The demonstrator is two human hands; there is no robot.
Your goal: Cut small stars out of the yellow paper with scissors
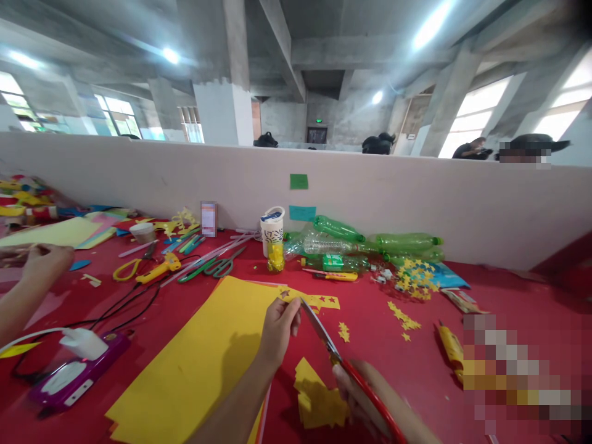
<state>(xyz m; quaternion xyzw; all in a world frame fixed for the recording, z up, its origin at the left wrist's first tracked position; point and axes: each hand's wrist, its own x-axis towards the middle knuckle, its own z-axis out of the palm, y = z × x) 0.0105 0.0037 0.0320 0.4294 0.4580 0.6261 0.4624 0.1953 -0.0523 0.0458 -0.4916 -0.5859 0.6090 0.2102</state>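
My left hand (276,330) is closed in a pinch on a yellow paper strip (329,301) with star-shaped holes, which shows behind and beside its fingers. My right hand (354,385) grips red-handled scissors (321,330), their tip at my left fingertips. Whether the blades touch the paper I cannot tell. Large yellow sheets (185,364) lie under my left forearm. Cut yellow paper scraps (319,398) lie below the scissors. A few small paper stars (343,332) rest to the right of the blades, and more stars (404,317) lie farther right.
Green plastic bottles (340,228) line the white partition (161,179), beside a patterned cup (272,234). Green-handled scissors (224,265), a yellow glue gun (160,269) and a purple power strip (83,370) are at left. Another person's hand (46,265) works at the far left.
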